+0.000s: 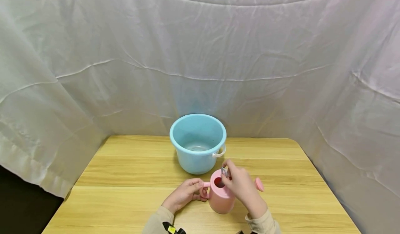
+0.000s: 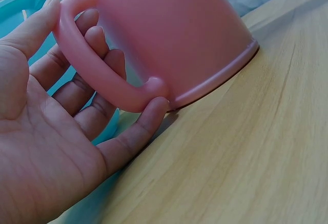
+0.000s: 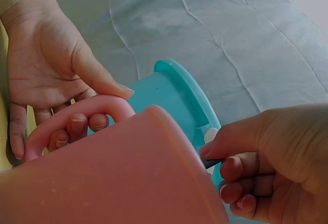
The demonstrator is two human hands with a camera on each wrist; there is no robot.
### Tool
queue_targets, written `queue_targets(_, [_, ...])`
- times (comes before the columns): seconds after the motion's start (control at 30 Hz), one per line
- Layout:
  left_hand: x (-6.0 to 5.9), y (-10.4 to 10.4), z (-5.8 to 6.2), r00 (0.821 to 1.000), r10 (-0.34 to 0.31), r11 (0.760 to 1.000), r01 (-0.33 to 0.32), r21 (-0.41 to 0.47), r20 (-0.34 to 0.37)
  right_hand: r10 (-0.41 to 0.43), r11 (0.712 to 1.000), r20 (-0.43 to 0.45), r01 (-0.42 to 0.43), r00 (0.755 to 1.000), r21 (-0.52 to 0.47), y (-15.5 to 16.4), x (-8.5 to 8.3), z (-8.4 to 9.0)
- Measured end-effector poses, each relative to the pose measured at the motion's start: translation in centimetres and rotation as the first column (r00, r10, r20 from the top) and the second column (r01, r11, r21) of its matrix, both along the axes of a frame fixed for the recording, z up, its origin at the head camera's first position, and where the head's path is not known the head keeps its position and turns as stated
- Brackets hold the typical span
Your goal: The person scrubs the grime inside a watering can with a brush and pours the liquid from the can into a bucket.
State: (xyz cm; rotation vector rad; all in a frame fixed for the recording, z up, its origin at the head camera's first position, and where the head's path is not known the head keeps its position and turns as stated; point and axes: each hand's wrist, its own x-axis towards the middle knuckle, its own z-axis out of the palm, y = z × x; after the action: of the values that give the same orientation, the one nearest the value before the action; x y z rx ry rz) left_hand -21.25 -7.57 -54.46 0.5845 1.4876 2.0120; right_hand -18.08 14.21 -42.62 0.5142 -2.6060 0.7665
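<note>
A pink watering can (image 1: pixel 220 202) stands upright on the wooden table, its round opening facing up and its spout head (image 1: pixel 259 184) pointing right. My left hand (image 1: pixel 186 193) holds its loop handle (image 2: pixel 84 60), with fingers through the loop and the thumb on top. Above the opening, my right hand (image 1: pixel 242 182) pinches a small grey thing with a looped end (image 1: pixel 224 172) between thumb and fingers. In the right wrist view only a thin dark bit of this grey thing (image 3: pixel 211 163) shows, at the can's rim; I cannot tell what kind of thing it is.
Behind the can stands a light blue bucket (image 1: pixel 198 161) with a white handle (image 1: pixel 219 152) hanging at its right side. The wooden table (image 1: pixel 125 178) is enclosed at the back and sides by a pale curtain (image 1: pixel 193 53).
</note>
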Motion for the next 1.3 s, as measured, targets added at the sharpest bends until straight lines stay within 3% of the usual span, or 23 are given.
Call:
queue_targets(0.17, [0.0, 0.0, 0.0, 1.000, -0.001, 1.000, 0.001, 0.000, 0.010, 0.004, 1.000, 0.064, -0.006, 0.998, 0.024, 0.0, 0.0, 0.0])
queue_targets(0.5, [0.0, 0.1, 0.1, 1.000, -0.003, 1.000, 0.003, -0.003, 0.020, 0.027, 0.998, 0.081, -0.031, 0.996, 0.055, 0.0, 0.1, 0.0])
queue_targets(0.77, [-0.1, 0.1, -0.2, 1.000, 0.001, 1.000, -0.001, -0.002, 0.017, 0.130, 0.991, 0.073, -0.127, 0.989, -0.052, 0.3, 0.1, 0.0])
queue_targets(0.9, [-0.1, 0.0, -0.1, 1.000, 0.000, 1.000, 0.000, 0.002, 0.013, 0.114, 0.990, 0.063, -0.108, 0.991, -0.094, 0.4, 0.4, 0.3])
queue_targets(1.07, [0.0, 0.0, -0.1, 1.000, -0.007, 1.000, 0.007, 0.006, 0.012, 0.114, 0.984, -0.065, -0.121, 0.991, -0.128, 0.3, 0.7, 0.7])
queue_targets(1.3, [-0.1, 0.0, -0.1, 1.000, 0.001, 1.000, -0.001, 0.002, 0.025, 0.078, 0.978, -0.273, -0.127, 0.959, -0.165, 0.3, 1.1, 1.2])
